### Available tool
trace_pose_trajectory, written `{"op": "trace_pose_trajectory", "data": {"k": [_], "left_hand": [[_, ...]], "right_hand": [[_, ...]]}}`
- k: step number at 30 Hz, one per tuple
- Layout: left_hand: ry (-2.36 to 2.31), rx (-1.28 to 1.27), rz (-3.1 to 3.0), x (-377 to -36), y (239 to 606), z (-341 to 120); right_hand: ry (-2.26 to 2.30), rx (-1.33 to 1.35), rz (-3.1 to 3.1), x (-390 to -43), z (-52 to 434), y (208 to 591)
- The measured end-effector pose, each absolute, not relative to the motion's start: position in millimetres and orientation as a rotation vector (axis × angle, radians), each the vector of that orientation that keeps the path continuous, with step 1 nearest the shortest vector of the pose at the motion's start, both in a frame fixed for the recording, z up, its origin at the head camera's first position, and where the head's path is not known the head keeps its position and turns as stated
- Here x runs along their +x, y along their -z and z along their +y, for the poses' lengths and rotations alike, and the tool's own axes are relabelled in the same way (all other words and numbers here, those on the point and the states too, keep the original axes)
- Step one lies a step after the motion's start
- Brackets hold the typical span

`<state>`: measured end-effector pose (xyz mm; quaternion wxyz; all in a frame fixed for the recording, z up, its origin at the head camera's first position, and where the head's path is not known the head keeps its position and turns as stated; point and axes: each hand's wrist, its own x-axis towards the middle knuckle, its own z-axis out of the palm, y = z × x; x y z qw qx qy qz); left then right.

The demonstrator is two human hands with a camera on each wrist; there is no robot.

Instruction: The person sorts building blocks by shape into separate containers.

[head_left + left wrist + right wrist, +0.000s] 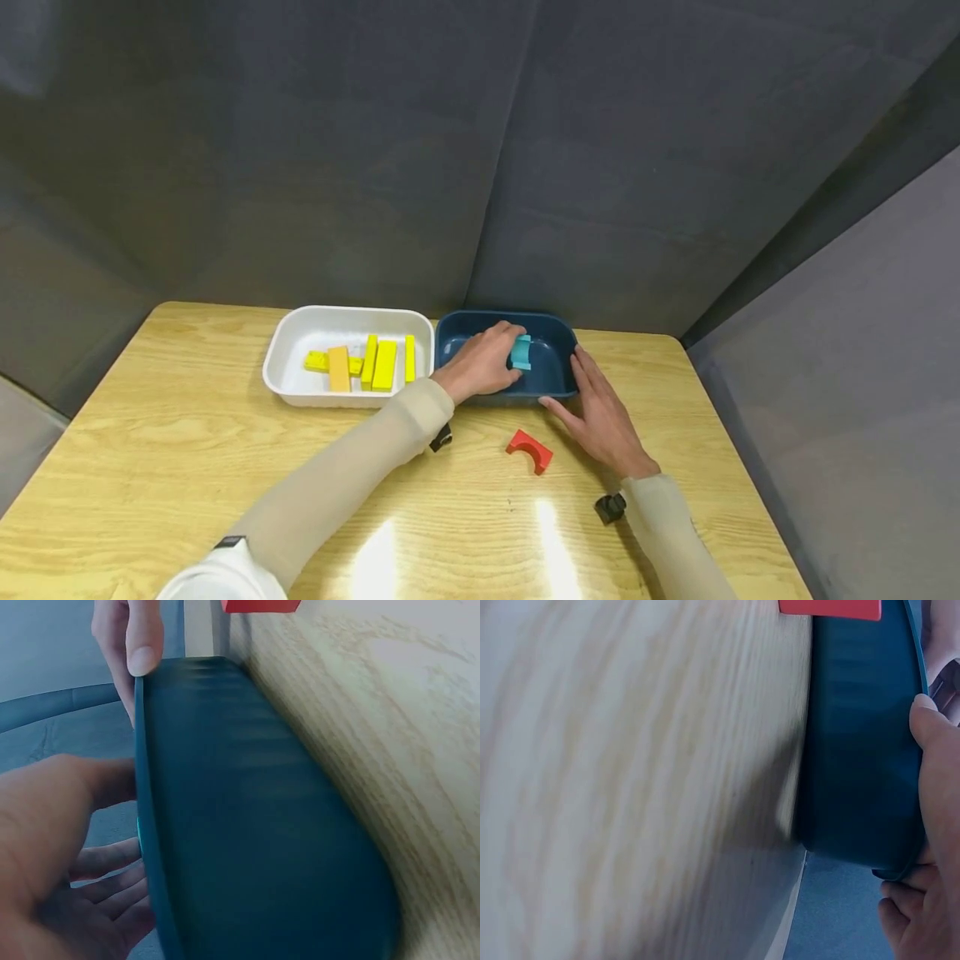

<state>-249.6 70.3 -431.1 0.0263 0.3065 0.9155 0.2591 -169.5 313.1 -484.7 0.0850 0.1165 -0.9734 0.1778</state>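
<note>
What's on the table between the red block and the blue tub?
Nothing. In the head view, only bare wood separates the red block from the blue tub. The right hand rests just beside that gap, touching the tub's rim.

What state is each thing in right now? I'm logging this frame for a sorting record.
Blue tub: upright, right hand on its rim.
Teal block: inside the blue tub, pinched by left hand.
White tub: upright, holds yellow blocks.
Red arch: loose on the table.
Left hand: gripping.
Right hand: open, fingers straight.
</note>
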Motion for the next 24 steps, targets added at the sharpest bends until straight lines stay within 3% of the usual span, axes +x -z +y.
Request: {"op": "trace_pose_trajectory", "data": {"k": [24], "left_hand": [[-0.631,1.036,2.890,-230.2,428.5,61.4]], "right_hand": [[-0.523,0.367,-2.875,-170.2,312.7,487.5]]}}
